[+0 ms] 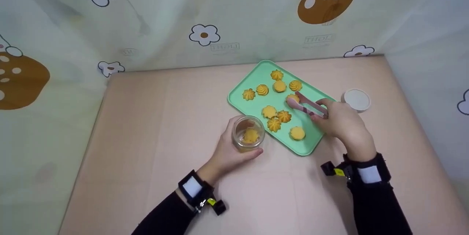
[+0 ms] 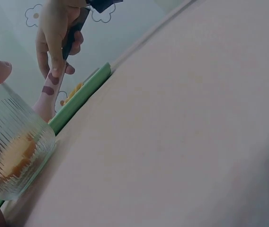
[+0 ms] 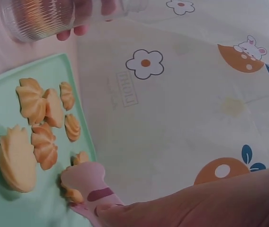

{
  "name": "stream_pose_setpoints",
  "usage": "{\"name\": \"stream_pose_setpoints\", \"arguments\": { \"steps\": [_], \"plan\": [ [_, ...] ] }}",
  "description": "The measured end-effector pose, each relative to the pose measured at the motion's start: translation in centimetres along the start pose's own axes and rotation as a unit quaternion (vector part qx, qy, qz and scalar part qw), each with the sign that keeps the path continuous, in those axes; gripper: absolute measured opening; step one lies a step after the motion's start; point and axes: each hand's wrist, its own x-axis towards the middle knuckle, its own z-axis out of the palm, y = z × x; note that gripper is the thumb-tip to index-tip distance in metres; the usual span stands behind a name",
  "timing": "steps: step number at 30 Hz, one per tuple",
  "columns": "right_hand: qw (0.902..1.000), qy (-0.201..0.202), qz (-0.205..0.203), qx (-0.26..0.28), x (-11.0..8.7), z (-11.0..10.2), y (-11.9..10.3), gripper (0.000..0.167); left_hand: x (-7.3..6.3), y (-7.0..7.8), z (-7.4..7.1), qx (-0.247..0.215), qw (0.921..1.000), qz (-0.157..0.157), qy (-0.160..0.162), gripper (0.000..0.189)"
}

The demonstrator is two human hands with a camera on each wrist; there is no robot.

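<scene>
In the head view my left hand grips a clear glass jar, its open mouth facing up. Inside the jar lies a yellow cookie, also visible through the ribbed glass in the left wrist view. My right hand holds pink tongs with darker stripes over a green tray. The tong tips are on either side of a cookie on the tray, which they partly hide. Several other swirl-shaped cookies are spread over the tray.
A round white lid lies right of the tray, beyond my right hand. The pale pink tabletop ends at a patterned curtain behind. The jar stands close to the tray's lower left edge.
</scene>
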Motion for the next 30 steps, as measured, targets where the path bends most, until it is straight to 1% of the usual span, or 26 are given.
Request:
{"name": "stream_pose_setpoints", "arguments": {
  "steps": [7, 12, 18, 22, 30],
  "plan": [
    [0.9997, 0.02, -0.011, -0.003, -0.06, 0.06, -0.01, 0.064, 0.02, 0.06, 0.03, 0.003, 0.9999, 0.01, -0.002, 0.094],
    [0.9994, 0.03, -0.012, -0.013, 0.08, 0.33, -0.32, 0.065, -0.02, 0.23, 0.02, -0.004, 1.0, 0.005, 0.001, 0.095],
    [0.9991, 0.036, -0.011, -0.019, 0.29, 0.58, -0.43, 0.063, 0.04, 0.16, -0.04, -0.001, 1.0, 0.009, 0.0, 0.095],
    [0.9989, 0.04, -0.012, -0.021, 0.38, 0.57, -0.34, 0.059, 0.07, 0.09, -0.03, 0.005, 0.9999, 0.009, -0.001, 0.095],
    [0.9984, 0.05, -0.013, -0.024, 0.41, 0.66, -0.46, 0.052, 0.06, -0.08, 0.05, -0.008, 1.0, 0.004, -0.001, 0.094]
  ]
}}
